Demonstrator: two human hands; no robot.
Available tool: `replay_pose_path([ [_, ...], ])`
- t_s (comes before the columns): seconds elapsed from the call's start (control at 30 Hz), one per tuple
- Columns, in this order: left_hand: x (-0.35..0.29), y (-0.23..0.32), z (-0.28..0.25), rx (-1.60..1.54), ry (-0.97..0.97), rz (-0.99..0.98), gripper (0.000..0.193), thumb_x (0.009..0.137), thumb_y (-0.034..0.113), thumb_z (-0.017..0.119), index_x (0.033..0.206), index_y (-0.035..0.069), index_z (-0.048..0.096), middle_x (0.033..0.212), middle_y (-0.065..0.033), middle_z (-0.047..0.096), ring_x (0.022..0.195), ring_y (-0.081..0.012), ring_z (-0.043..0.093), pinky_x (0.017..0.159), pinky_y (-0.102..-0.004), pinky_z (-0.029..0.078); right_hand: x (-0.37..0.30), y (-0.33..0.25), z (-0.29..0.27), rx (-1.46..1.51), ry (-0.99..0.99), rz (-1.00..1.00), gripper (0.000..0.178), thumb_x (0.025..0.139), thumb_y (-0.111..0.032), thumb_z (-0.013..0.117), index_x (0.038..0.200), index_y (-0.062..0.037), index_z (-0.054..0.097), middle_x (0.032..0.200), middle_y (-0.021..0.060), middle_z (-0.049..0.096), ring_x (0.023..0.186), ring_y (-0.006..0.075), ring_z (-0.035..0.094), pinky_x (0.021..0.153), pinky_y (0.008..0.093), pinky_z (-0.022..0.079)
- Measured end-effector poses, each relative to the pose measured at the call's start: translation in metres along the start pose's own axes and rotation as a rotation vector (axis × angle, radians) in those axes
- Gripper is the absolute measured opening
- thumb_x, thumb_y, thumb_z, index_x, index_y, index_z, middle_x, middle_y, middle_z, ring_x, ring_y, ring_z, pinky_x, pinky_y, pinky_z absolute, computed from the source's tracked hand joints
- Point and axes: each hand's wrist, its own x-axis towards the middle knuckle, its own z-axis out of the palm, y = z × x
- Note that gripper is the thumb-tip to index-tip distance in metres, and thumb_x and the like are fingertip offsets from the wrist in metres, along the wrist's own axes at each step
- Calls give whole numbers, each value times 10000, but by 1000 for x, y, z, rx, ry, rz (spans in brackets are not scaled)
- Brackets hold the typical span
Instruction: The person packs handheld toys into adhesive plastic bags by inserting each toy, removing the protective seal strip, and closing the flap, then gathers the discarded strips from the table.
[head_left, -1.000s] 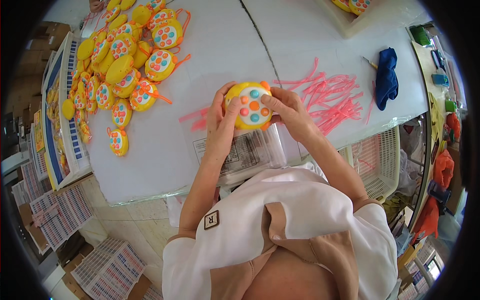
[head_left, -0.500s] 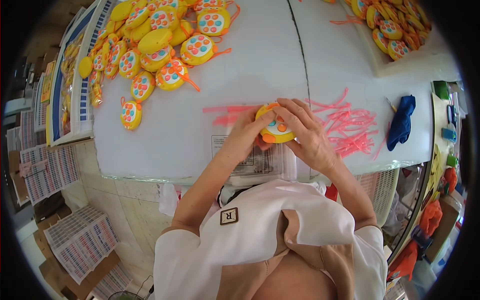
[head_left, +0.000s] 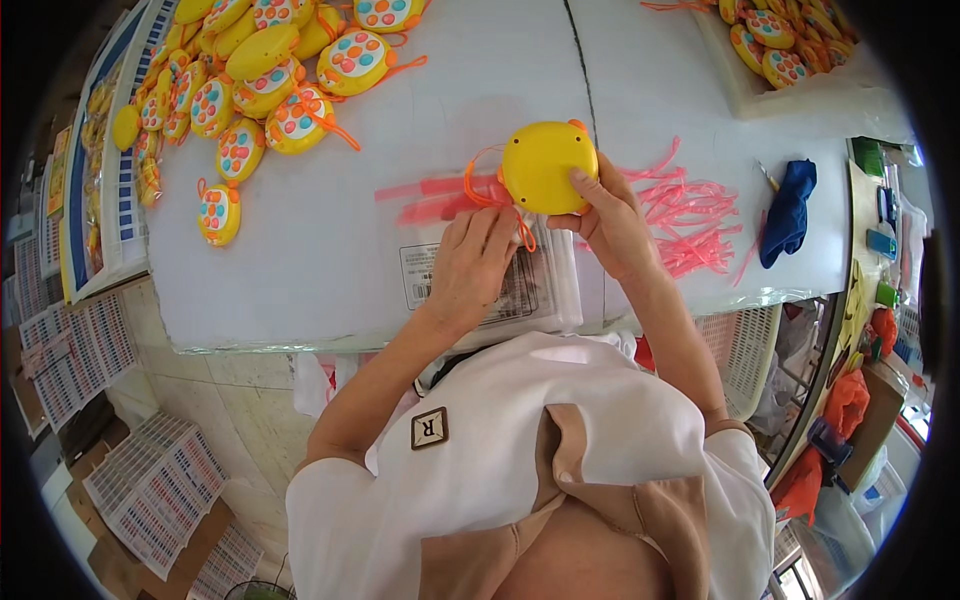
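My right hand (head_left: 615, 220) grips a yellow rounded push-button toy (head_left: 548, 165) by its right side, thumb on top. The toy's plain back, with small dark screw holes, faces up; orange bits stick out at its rim. An orange cord (head_left: 470, 178) loops from its left side down to the fingertips of my left hand (head_left: 472, 262). Those fingers are bent and pressed together over a stack of clear plastic bags (head_left: 555, 290) with pink top strips. Whether they pinch the cord or a bag is hidden.
A heap of similar toys (head_left: 262, 52) covers the far left, with one toy (head_left: 218, 214) lying apart. Pink plastic strips (head_left: 690, 225) and a dark blue cloth bundle (head_left: 789, 213) lie at right. A lined container of toys (head_left: 745, 95) stands far right; a tray (head_left: 125, 180) edges the left.
The toy has been turned over from its button face to its yellow back and moved farther away in my right hand. My left hand has left the toy and dropped toward the bags.
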Motion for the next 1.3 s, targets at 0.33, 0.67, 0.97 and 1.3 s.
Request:
replay_pose_path([
  [0.33,-27,6,-35,136,101,-159,583,844,227,650,1325,-10,422,1376,-253,363,1263,-451,338,1036,-526,275,7,-46,-12,32,51,-193,420,964,-167,478,1328,26,395,1168,124,577,1033,219,616,773,341,570],
  [0.67,-60,30,-7,159,-61,-247,684,838,278,653,1366,-37,356,1424,-328,256,1303,-525,247,1027,-579,257,-25,7,-7,-7,160,-77,440,978,-225,485,1339,3,379,1177,116,560,996,193,620,748,322,567],
  [0.97,-6,8,9,43,16,67,290,778,19,617,1058,-39,565,1077,-178,535,1011,-338,522,854,-399,426,-33,-3,-8,-81,52,-99,471,980,-238,489,1371,-6,367,1173,105,563,990,177,625,714,302,582],
  [1.3,6,5,11,59,117,138,252,752,13,656,993,-2,585,946,-124,528,891,-304,519,804,-416,433,-37,-17,-16,-234,12,-40,516,964,-281,523,1374,-7,374,1187,107,545,1033,169,600,715,290,576],
])
